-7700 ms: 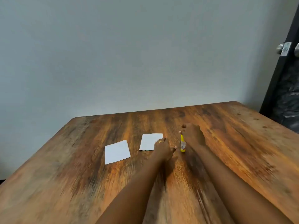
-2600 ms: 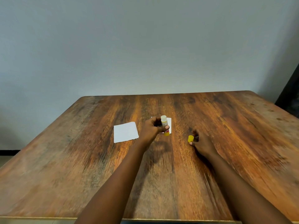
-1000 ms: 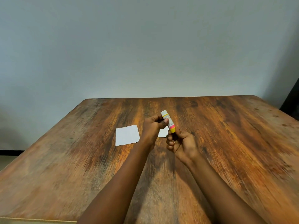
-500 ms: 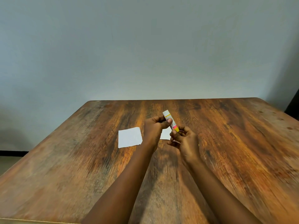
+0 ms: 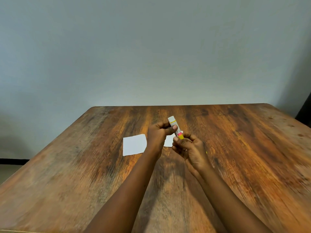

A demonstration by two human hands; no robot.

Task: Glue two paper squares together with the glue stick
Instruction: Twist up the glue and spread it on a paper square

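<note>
My left hand (image 5: 158, 135) grips the uncapped glue stick (image 5: 175, 127) by its white barrel, tip tilted up and away, above the table. My right hand (image 5: 189, 148) pinches the stick's yellow base end between thumb and fingers. One white paper square (image 5: 134, 144) lies flat on the wooden table (image 5: 84, 165), left of my left hand. A second white paper square (image 5: 168, 141) lies behind my hands and is mostly hidden by them. A sliver of the yellow cap (image 5: 206, 152) shows on the table just past my right hand.
A plain grey wall stands behind the table's far edge. A dark door edge (image 5: 305, 111) shows at the far right. Bare wood stretches around the papers on all sides.
Earlier my right hand set the yellow cap on the table while my left held the stick. My right hand then came back to the stick's base; in the last half second little has moved.
</note>
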